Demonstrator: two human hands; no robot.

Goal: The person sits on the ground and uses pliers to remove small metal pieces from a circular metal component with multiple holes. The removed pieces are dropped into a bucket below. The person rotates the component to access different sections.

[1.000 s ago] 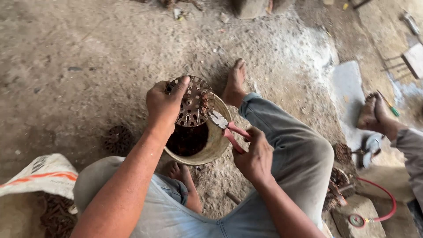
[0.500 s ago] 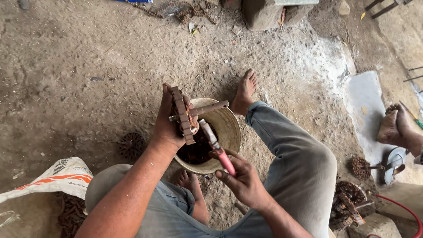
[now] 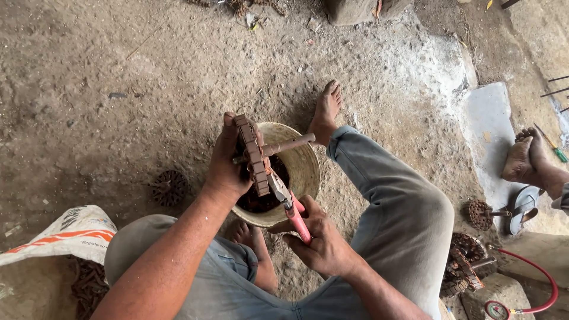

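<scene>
We list a rusty rotor (image 3: pixel 252 153) held edge-up over the bucket (image 3: pixel 303 172) in our left hand (image 3: pixel 228 163), fingers wrapped tight, red-handled pliers (image 3: pixel 290 207) clenched in our right hand (image 3: pixel 320 243); risk: pliers slipping, rotor dropping onto our bare foot (image 3: pixel 325 112).

Two hands: left hand (image 3: pixel 228 163), right hand (image 3: pixel 320 243). One rusty rotor (image 3: pixel 255 155). One pair of pliers (image 3: pixel 290 207). One bucket (image 3: pixel 305 169). One sack (image 3: pixel 65 234). One red hose (image 3: pixel 542 278).
</scene>
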